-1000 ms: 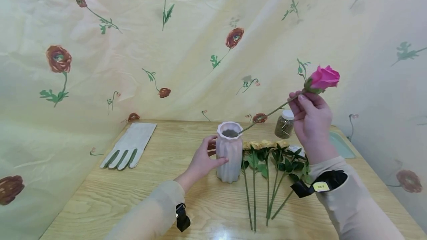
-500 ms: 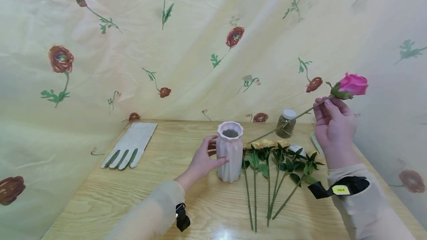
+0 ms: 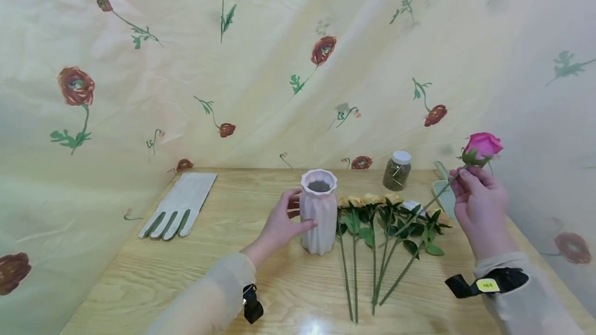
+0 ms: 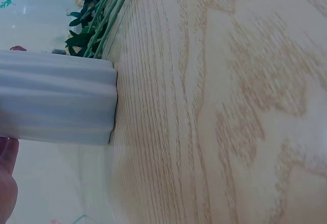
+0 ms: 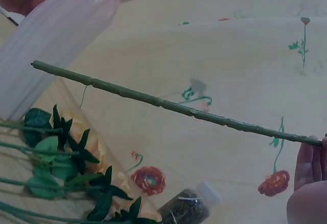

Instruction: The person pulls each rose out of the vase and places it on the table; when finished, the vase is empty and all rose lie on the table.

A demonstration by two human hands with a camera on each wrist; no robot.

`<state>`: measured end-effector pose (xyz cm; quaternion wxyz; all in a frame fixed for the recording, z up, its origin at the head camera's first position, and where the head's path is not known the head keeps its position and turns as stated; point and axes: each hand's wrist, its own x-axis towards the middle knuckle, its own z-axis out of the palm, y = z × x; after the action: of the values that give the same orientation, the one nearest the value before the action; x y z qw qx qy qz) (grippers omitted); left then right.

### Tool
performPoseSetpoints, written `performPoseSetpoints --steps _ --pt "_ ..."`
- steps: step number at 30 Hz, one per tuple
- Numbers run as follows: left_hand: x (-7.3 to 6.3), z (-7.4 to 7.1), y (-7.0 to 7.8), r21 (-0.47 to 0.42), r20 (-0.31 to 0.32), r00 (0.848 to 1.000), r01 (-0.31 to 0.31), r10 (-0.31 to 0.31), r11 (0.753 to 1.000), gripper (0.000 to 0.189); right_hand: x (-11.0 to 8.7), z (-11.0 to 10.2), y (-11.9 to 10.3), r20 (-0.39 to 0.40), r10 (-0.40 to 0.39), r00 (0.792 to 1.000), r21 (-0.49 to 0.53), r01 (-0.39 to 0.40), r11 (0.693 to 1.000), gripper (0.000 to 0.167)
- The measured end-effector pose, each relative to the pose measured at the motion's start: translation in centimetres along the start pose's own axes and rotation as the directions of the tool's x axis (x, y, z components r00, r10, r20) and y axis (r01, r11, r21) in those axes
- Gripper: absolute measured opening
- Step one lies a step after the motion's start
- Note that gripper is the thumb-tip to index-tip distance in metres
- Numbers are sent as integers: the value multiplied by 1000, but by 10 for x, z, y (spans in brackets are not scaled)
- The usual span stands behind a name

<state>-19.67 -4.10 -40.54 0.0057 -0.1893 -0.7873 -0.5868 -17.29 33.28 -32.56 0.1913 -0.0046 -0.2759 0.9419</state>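
Note:
My left hand [image 3: 287,221] holds the pale pink fluted vase [image 3: 319,221] around its side, thumb across the front; the vase stands upright with something dark inside its mouth. In the left wrist view the base of the vase [image 4: 61,99] meets the wood. Up at the right, my right hand [image 3: 479,206] pinches a pink rose [image 3: 482,147] just under its bloom. The rose's stem [image 5: 153,100] slants down and left, over the flowers lying on the table. Those cream and white artificial roses [image 3: 372,200] lie beside the vase with their green stems toward me.
A white-lidded jar [image 3: 397,172] of dark bits stands at the back of the wooden table [image 3: 209,273]. A pale green tray [image 3: 446,198] sits behind my right hand. At the left lies a white and green glove [image 3: 179,204]. Floral cloth hangs behind.
My right hand has moved right and then down, taking the pink rose's stem end away from the vase mouth to above the lying stems. My left hand stays on the vase.

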Motion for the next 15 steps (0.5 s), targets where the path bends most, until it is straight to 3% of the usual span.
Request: performPoseSetpoints --steps 10,15 --pt "0 0 0 -28 16 1000 -11 11 1000 77 -11 -46 -2 -60 2 998 -130 -10 991 17" --pt "0 -1 1 -28 12 1000 5 -4 1000 77 -13 -67 -2 -103 55 993 -225 -77 971 15"
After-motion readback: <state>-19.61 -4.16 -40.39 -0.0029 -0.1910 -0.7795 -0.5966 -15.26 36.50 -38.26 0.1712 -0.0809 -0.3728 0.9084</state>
